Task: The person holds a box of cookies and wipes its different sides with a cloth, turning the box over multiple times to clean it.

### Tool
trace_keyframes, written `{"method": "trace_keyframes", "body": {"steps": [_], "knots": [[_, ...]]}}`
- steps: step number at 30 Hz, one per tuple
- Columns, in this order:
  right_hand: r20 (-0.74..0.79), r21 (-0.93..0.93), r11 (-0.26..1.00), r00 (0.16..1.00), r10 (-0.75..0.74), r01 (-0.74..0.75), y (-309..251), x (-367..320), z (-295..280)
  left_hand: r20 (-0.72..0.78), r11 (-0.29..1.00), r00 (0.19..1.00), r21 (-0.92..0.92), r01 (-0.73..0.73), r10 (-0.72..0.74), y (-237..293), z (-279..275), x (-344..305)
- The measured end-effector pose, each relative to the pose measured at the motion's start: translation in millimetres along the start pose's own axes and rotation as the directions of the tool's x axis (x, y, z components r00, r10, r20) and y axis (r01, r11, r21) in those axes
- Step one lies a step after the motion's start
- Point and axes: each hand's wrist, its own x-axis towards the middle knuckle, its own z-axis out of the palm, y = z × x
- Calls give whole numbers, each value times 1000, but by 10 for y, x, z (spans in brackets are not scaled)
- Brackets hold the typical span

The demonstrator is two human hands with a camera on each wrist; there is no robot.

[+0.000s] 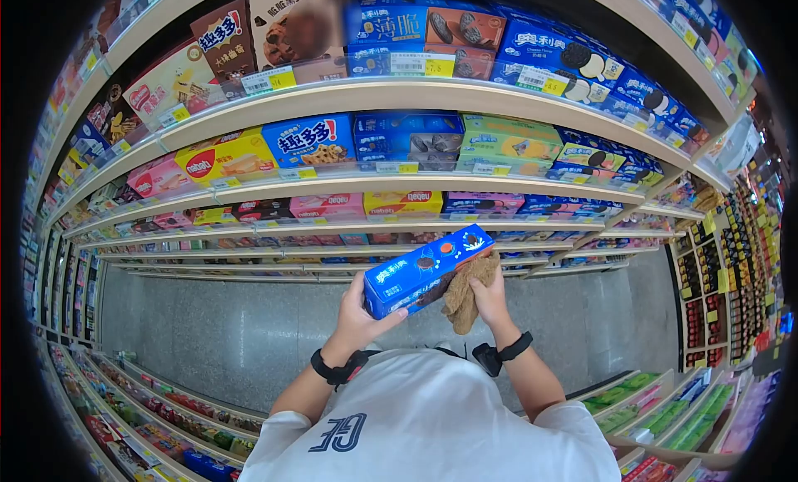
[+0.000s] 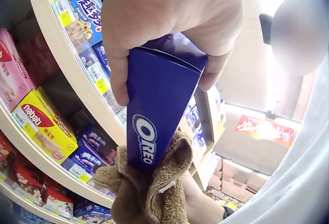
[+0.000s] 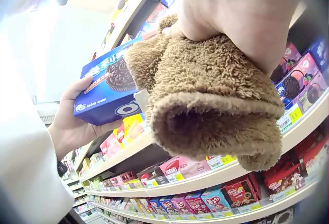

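Note:
A blue Oreo cookie box is held up in front of the body, tilted up toward the right. My left hand grips its left end; in the left wrist view the thumb and fingers clasp opposite sides of the box. My right hand pinches a fluffy brown cloth at the far end of the box. Up close in the right wrist view, the bunched cloth hangs in folds and overlaps the box's end. Most right fingers are hidden by the cloth.
Shelves packed with cookie and wafer boxes rise ahead, including a yellow nabati box and a blue cookie box. Clear price-tag strips run along the shelf edges. Grey floor lies below, with low racks behind.

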Motion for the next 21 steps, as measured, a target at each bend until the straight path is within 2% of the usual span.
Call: {"method": "trace_keyframes", "body": {"steps": [2,5,12,18,21], "knots": [[-2,-75,997,1000,-8,8,-36,1,9,-11,1000,1000,-7,-4,3,9,14,-3],[12,-11,1000,1000,-2,2,-26,10,8,-15,1000,1000,16,-16,16,-17,4,-9],[6,-33,998,999,-50,50,56,71,-14,-10,999,1000,24,-29,30,-24,10,31],[-1,24,1000,1000,-13,13,91,75,-8,-3,1000,1000,11,-15,15,-30,4,56],[-15,-12,1000,1000,-20,20,158,96,-26,-2,1000,1000,3,-17,17,-25,10,74]]}}
